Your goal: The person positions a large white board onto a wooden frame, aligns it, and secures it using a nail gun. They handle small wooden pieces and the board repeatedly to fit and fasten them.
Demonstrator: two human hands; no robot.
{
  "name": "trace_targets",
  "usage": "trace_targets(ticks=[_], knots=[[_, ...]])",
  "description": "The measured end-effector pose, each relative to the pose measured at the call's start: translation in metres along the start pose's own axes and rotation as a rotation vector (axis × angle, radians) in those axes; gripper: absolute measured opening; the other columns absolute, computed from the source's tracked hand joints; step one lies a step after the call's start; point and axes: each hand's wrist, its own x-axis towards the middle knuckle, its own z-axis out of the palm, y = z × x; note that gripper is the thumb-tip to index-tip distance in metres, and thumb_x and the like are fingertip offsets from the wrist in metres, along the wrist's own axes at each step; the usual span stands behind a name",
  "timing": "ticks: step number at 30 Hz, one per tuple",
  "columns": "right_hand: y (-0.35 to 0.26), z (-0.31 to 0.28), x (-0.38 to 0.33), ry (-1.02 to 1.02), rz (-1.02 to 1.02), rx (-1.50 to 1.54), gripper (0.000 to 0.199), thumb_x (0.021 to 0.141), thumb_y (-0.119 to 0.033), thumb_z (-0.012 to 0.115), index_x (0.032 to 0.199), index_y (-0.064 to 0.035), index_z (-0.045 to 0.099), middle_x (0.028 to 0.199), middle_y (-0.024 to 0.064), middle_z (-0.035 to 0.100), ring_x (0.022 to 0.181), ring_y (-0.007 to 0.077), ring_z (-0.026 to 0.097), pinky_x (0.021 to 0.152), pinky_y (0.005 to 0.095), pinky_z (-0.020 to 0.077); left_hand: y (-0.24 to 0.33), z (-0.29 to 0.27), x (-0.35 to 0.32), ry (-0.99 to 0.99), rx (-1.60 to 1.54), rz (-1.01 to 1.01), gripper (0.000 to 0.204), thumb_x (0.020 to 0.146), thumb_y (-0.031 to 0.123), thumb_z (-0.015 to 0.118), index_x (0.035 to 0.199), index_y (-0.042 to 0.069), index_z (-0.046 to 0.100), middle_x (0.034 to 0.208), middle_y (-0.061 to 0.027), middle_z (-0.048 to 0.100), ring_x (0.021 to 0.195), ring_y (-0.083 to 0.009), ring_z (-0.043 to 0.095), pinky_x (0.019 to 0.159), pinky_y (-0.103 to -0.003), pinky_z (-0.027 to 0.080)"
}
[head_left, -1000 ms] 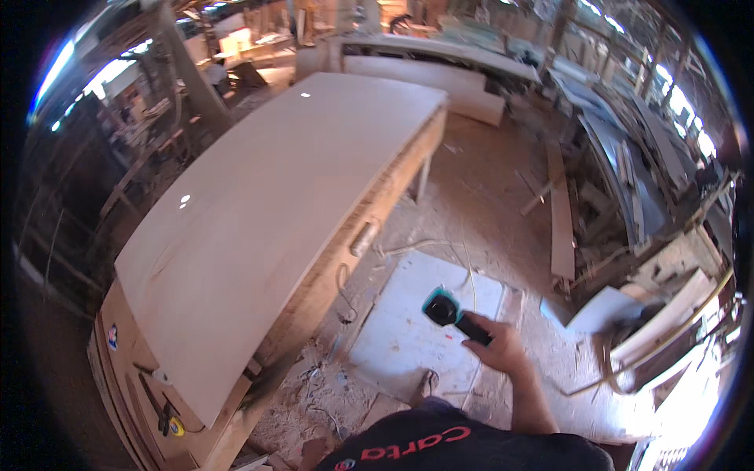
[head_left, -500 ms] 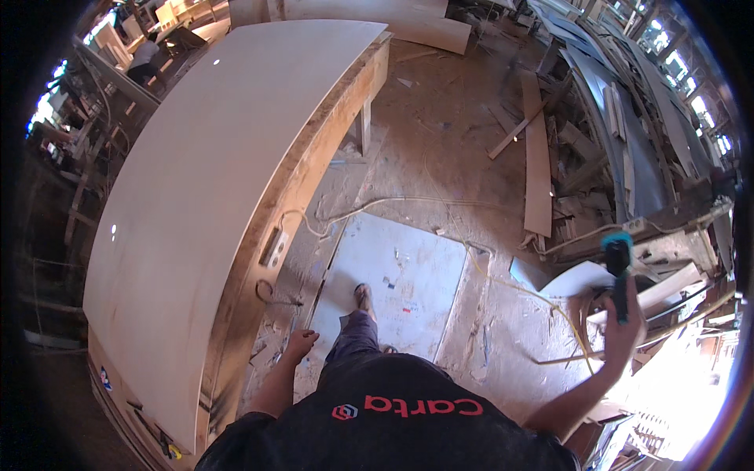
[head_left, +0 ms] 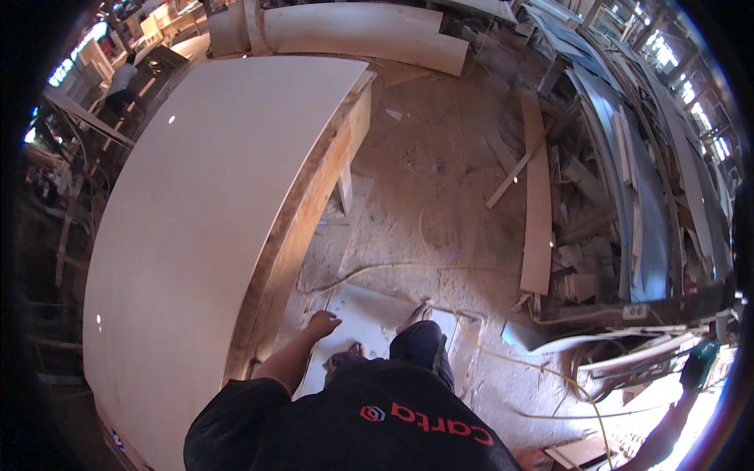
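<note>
Teal-and-black handheld tool (head_left: 699,364) is in the right grip (head_left: 685,402), closed on its handle, arm out to the side at the right rim; finger detail lost in shadow and glare. Just left of that grip: bowed boards (head_left: 640,352), then a curled pale sheet (head_left: 542,342). Yellow cord (head_left: 580,385) runs down on its left too. Ahead of it, a socket strip (head_left: 635,312), then stacked sheets (head_left: 648,251). Left grip (head_left: 323,323) is well apart, fingers part-curled, nothing seen in it; can't tell how far they close. White floor panel (head_left: 377,303) lies below it, person's feet there. Left of it, wooden surface (head_left: 302,192) carrying a big pale panel (head_left: 212,188). Farther ahead, between both grips: long plank (head_left: 536,204) on the floor, narrow stick (head_left: 510,182) angled across it.
</note>
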Motion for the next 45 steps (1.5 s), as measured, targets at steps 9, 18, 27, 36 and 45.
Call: trace_targets(ticks=[9,18,27,36,45], knots=[[-0.117,0.182,0.128,0.001,-0.160,0.218,0.035,0.092,-0.014,0.063,0.127,-0.0145,0.068,0.105,0.0150,0.074,0.082,0.0290,0.071,0.067,0.0400,0.0540,0.130,-0.074,0.221,-0.013,-0.215,-0.119,0.044,0.084,0.042,0.068,0.104,0.003,0.074,0.094,-0.0225,0.072,0.089,-0.0324,0.071,0.081,-0.042,0.054],[-0.322,0.412,0.252,-0.317,-0.301,0.540,0.047,0.078,-0.014,0.077,0.123,-0.0044,0.068,0.105,0.0206,0.072,0.096,0.0352,0.071,0.085,0.0383,0.0542,0.206,-0.149,0.351,0.102,-0.408,-0.304,0.050,0.082,0.042,0.071,0.109,0.000,0.072,0.101,-0.0193,0.073,0.092,-0.0314,0.071,0.087,-0.040,0.054],[-0.451,0.681,0.329,-0.501,-0.363,0.979,0.052,0.070,-0.012,0.077,0.121,-0.0079,0.069,0.103,0.0209,0.071,0.095,0.0368,0.070,0.085,0.0403,0.0543,0.330,-0.283,0.608,-0.144,-0.490,0.033,0.043,0.090,0.040,0.064,0.113,0.004,0.072,0.106,-0.0167,0.073,0.099,-0.0278,0.069,0.088,-0.038,0.052],[-0.721,0.690,0.519,-0.884,-0.540,0.732,0.037,0.082,-0.017,0.069,0.117,-0.0045,0.069,0.100,0.0178,0.073,0.095,0.0282,0.071,0.081,0.0411,0.0517,0.367,-0.388,0.713,0.061,-0.875,0.073,0.049,0.094,0.041,0.065,0.120,0.000,0.067,0.120,-0.0149,0.069,0.111,-0.0242,0.065,0.099,-0.036,0.047],[-1.022,0.807,0.706,-0.648,-1.212,0.746,0.053,0.070,-0.012,0.078,0.122,-0.0129,0.069,0.100,0.0200,0.071,0.093,0.0383,0.069,0.085,0.0439,0.0542,0.403,-0.404,0.794,0.302,-1.007,-0.225,0.050,0.094,0.044,0.064,0.123,0.003,0.067,0.120,-0.0147,0.069,0.112,-0.0222,0.064,0.100,-0.034,0.045]])
